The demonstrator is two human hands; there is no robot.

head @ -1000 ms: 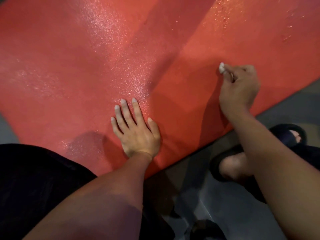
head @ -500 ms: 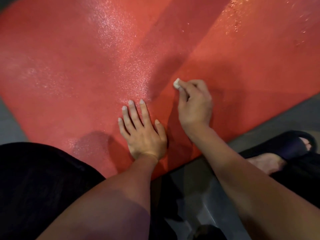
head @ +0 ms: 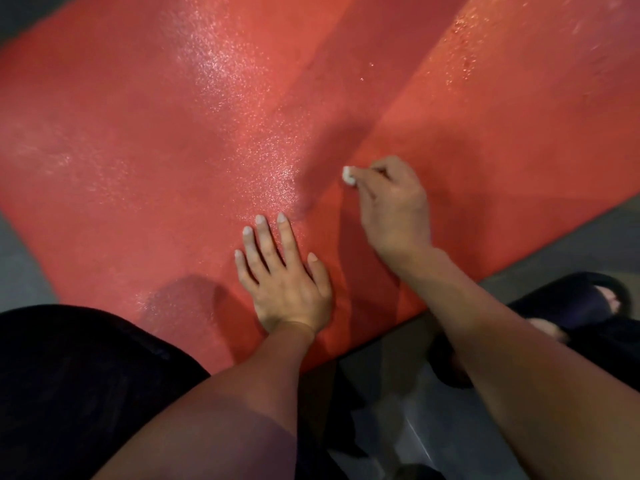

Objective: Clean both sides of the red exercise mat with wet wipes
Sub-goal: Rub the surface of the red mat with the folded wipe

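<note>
We are kneeling at the edge of the red mat [head: 145, 161], which lies flat on the grey floor [head: 571, 244]. Our left hand [head: 284, 282] lies flat on the mat with its fingers straight, pressing down near the close edge so the mat does not slide. Our right hand [head: 394, 206] is just beside it, a bit farther up, with its fingers curled around a small white wipe [head: 349, 176]. Only a little bit of the wipe pokes out past the fingertips, and it touches the mat. The mat shines with tiny wet dots to the left and far up on the right, so we think those parts have had a wipe. The part under and around our right hand looks duller, but our arms throw a shadow there, so we cannot be sure. We think we are in the middle of wiping this first side, close to the near edge. Next we should rub the wipe over the dull part, pushing down and going side to side, while the left hand holds the mat. The wipe looks very small and bunched up, so it may need opening out or a new one. The other side is hidden, and we think it has to be turned up and wiped too. A foot in a black slipper [head: 585, 299] rests on the floor at the right
</note>
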